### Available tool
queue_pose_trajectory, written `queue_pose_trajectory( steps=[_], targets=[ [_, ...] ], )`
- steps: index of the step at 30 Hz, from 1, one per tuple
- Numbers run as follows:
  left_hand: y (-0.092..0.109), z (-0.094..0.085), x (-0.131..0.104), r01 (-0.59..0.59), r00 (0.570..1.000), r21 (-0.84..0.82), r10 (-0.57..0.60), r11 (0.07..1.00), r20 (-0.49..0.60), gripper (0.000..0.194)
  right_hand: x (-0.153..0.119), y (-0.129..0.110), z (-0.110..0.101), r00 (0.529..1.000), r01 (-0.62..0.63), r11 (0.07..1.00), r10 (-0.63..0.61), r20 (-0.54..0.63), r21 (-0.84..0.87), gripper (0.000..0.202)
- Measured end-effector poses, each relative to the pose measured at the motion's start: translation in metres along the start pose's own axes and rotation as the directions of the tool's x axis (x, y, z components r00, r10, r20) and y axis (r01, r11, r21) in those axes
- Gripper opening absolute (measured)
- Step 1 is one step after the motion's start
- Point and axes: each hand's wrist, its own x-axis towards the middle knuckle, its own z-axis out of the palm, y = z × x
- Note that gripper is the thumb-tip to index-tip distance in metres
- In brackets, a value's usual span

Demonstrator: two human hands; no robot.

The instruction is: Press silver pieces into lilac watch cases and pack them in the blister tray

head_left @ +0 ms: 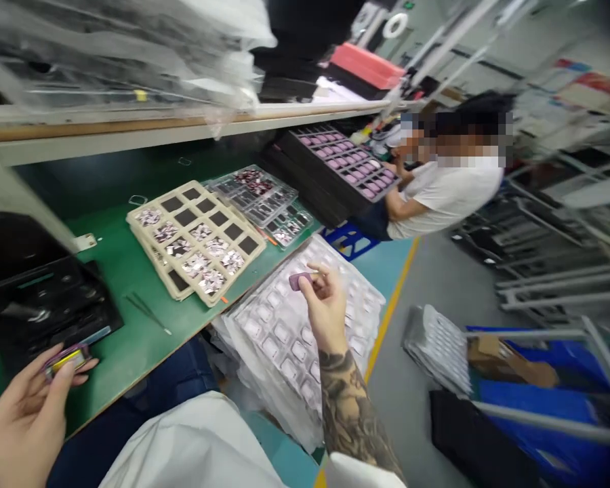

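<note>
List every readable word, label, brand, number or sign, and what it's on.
None readable.
Green sign, top edge: too small, blurred.
Red-and-white panel, upper right: too blurred to tell if it bears text.
Yellow-faced part in left hand: no legible marking.

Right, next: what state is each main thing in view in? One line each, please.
Left hand: holding purple-and-yellow part
Right hand: pinching purple part
Tweezers: open, lying on green table
Beige tray: partly filled with small pieces
Black tray: holding rows of pinkish parts
White trays: stacked
</note>
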Motion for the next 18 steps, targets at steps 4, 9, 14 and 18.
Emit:
queue_pose_trajectory(
  steps=[4, 9, 14, 18],
  targets=[
    [0.021, 0.013, -0.003, 0.107, 0.994, -0.115, -0.102, 0.988, 0.044, 0.051, -0.062, -0.062, 0.081, 0.944, 0.020, 0.938, -0.132, 0.302, 0.346, 0.025],
    [0.025, 0.017, 0.007, 0.123, 0.992, -0.318, -0.115, 0.940, 0.044, 0.045, -0.118, -0.115, 0.181, 0.782, -0.118, 0.837, -0.254, 0.570, 0.535, 0.020],
    [0.027, 0.011, 0.010, 0.094, 0.995, -0.485, -0.067, 0.870, 0.073, 0.043, -0.152, -0.134, 0.239, 0.536, -0.162, 0.811, -0.406, 0.740, 0.562, 0.033],
    [0.025, 0.005, 0.008, 0.070, 0.993, -0.545, -0.006, 0.835, 0.118, 0.049, -0.157, -0.142, 0.260, 0.510, 0.107, 0.814, -0.538, 0.672, 0.571, 0.040]
  ],
)
